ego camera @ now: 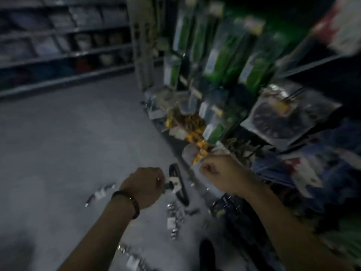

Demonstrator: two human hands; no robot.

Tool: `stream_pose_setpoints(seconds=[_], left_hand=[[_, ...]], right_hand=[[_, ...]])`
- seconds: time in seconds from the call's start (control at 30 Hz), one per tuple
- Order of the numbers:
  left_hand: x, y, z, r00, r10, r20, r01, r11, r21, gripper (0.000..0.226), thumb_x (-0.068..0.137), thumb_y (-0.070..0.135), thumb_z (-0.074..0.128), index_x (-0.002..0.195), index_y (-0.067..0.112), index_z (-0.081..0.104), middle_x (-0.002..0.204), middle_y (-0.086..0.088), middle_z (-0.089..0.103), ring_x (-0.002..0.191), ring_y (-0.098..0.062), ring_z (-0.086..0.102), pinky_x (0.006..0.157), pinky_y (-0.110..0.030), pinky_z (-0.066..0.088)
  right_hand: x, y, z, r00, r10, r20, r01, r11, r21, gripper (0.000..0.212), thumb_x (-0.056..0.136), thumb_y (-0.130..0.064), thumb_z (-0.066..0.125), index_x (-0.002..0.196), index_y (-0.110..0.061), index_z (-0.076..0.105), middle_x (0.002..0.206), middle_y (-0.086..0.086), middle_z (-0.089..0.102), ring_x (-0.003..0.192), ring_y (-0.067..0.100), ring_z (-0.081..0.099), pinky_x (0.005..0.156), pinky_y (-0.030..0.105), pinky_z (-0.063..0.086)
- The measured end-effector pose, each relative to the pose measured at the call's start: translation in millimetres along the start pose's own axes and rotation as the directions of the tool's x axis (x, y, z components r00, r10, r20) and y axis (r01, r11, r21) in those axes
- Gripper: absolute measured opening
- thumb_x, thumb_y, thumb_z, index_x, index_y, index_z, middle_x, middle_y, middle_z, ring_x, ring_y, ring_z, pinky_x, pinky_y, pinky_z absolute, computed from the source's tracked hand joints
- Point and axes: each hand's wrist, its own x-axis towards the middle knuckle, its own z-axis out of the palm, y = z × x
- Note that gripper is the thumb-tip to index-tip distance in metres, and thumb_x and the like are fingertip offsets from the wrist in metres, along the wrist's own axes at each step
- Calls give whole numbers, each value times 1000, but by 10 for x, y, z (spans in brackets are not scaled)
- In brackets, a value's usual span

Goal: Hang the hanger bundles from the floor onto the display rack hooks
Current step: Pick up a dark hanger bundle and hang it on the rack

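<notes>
**Current state.** The left hand [145,184] grips the black hanger bundle [180,190] at its neck, just beside the white label [174,183]. The bundle is held low, above the floor [68,143] and near the foot of the display rack [141,55], and it touches neither. A neck grip is probably chosen because it binds the hangers together and leaves the hanging end free to be offered to a hook.

**Right hand.** The right hand [220,172] is at the lower rack, against the yellow-tagged goods [195,133], with its fingers curled. Motion blur hides whether it pinches a hook or a tag, so its hold cannot be determined. Its position suggests it is locating or steadying a hook for the bundle.

**Orientation.** The bundle's long axis runs away from the person. The far end points toward the rack base and the near end toward the person's feet. The left hand meets it from the side, roughly across that axis.

**Remaining work.** Several silver bundles [173,218] lie on the floor near the person, so the task appears well short of complete.
</notes>
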Motion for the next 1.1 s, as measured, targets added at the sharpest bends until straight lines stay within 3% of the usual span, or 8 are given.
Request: stream_pose_setpoints(seconds=[0.2,0.37,0.53,0.63,0.73,0.83,0.97,1.1], left_hand=[[420,-881,640,944,-324,67,326,945,-19,37,92,48,40,103,25,67,105,-5,75,99,-33,70,87,-40,58],[1233,-1043,1359,918,-350,187,372,924,-95,22,105,33,50,108,20,68,105,-5,75,98,-32,70,83,-40,57],[2324,-1630,2663,872,-394,292,456,869,-190,20,104,37,54,113,24,67,107,1,71,100,-20,68,91,-37,55],[2993,-2131,3592,845,-382,374,476,856,-202,25,103,36,55,125,25,61,119,-3,64,110,-24,64,97,-39,53],[3627,-2702,4561,810,-381,446,501,845,-188,32,102,38,55,133,29,55,126,-4,58,116,-27,60,99,-45,55],[4215,-3222,5513,787,-370,494,465,882,-80,49,102,34,54,150,34,43,155,-5,42,138,-32,45,110,-50,48],[4687,-3659,6570,743,-347,573,401,915,33,70,102,32,55,162,40,20,174,4,-7,159,-33,5,122,-55,31],[4706,-3890,7264,767,-267,583,311,950,25,73,101,31,58,163,36,20,170,10,-24,161,-26,-10,123,-54,34]], right_hand=[[1069,599,1008,942,111,317,-131,990,42,43,107,-30,58,76,-1,50,70,13,52,63,21,51,65,37,39],[1997,1353,1894,868,241,433,-298,952,68,35,102,-26,58,71,-11,51,72,8,56,68,20,55,62,32,38],[2997,2526,3369,686,337,645,-362,927,-99,38,106,-34,51,74,-14,56,88,11,64,84,27,64,55,25,38],[3559,3139,4247,658,413,629,-394,901,-179,25,103,-22,52,108,-6,70,110,17,70,103,36,68,77,32,48],[4003,3735,5143,662,445,603,-419,887,-195,28,101,-22,57,120,-2,64,114,19,70,101,35,68,76,32,46],[4343,4307,6035,691,470,549,-430,878,-211,37,99,-30,62,128,-8,59,120,20,67,95,34,66,79,36,55],[4521,4801,7014,705,514,489,-442,857,-264,49,95,-52,65,131,-20,57,143,23,38,116,43,54,95,46,54],[4444,5028,7581,736,544,403,-426,835,-349,73,89,-54,76,148,-24,44,156,24,23,132,47,43,100,51,51]])
